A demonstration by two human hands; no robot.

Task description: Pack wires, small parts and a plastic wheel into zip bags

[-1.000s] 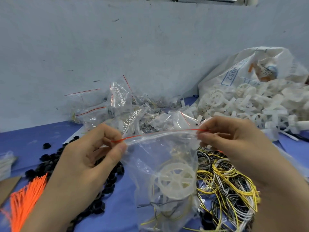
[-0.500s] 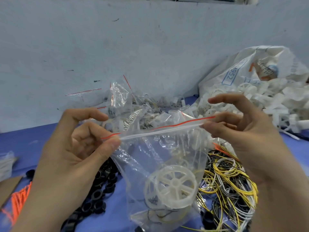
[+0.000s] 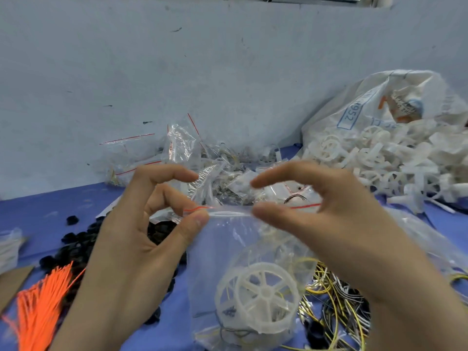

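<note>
Left hand [image 3: 141, 239], right hand [image 3: 326, 224] pinching one zip bag [image 3: 228, 252]; one wheel [image 3: 260, 297] inside.

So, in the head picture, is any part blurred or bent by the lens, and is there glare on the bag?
Head view: the right hand is smeared by motion blur at its fingertips; the left hand is sharper. The zip bag shows only soft white reflections, and the plastic wheel reads clearly through it. The wall's top edge bows, a wide-angle effect. Lighting is even, shadows faint.

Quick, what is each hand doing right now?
Left hand: pinches the zip bag at its seal.
Right hand: pinches the same seal further along.
</note>
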